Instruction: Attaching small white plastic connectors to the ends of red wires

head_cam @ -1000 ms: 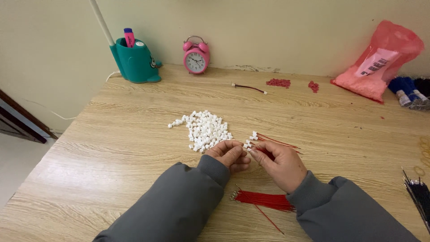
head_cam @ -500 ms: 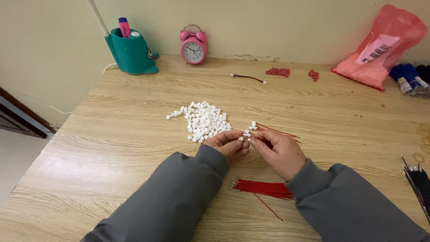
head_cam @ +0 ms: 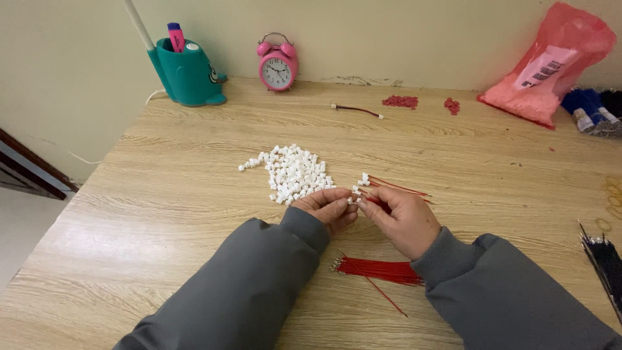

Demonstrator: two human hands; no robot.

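Nearest the camera, just below the grip, a bundle of red wires [head_cam: 379, 269] lies on the wooden table [head_cam: 162, 214], its long axis running left to right, metal-tipped ends pointing left; one loose strand slants off toward the near right.

The left hand [head_cam: 329, 209] and right hand [head_cam: 400, 219], both in grey sleeves, meet fingertip to fingertip. Between them they pinch a small white connector [head_cam: 353, 200], a tiny blocky plastic piece; which way it faces is too small to tell. The right hand's fingers are also closed on thin red wires [head_cam: 398, 189] that run out from the grip to the right and slightly away, with a few white connectors already at their left ends, just above the pinch.

Just beyond the left hand, touching its fingertips, sits a heap of white connectors [head_cam: 293, 174].

Farther off stand a wire lead [head_cam: 356, 111], two small red piles [head_cam: 400, 101], a pink alarm clock [head_cam: 277, 63], a teal pen holder [head_cam: 188, 74] and a pink bag [head_cam: 551, 65].
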